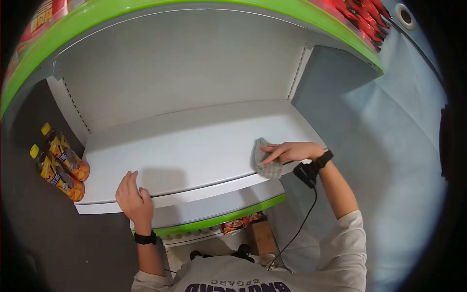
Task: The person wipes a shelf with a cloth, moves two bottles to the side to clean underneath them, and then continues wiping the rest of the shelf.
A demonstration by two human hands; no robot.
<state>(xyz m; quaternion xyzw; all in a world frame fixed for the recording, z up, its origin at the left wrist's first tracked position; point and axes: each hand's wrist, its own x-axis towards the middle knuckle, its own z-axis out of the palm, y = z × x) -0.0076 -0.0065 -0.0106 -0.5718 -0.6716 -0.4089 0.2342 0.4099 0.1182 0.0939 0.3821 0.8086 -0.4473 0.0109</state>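
Right hand: right hand [292, 151] palm down, fingers stretched out and a little parted over the cloth, laid on it rather than closed round it.
Cloth: pale grey-green checked fabric cloth [270, 170], flattish under the right fingers, near the right end of the shelf, reaching its front edge.
Left hand: left hand [134, 197] open, fingers extended and close together, nothing seen in its grasp; at the front edge, toward the left end. Contact with the edge: cannot tell.
Shelf: wide white smooth-topped shelf [209, 131], white back panel behind.
Bottles: two clear plastic bottles with yellow caps and orange contents [57, 173], side by side at the shelf's left end.
Wrists: black band [145, 238] on the left; black strapped device [309, 171] with thin cable on the right.
Below: lower shelf with bright green front strip [209, 216]; brown cardboard box [264, 238] under it.
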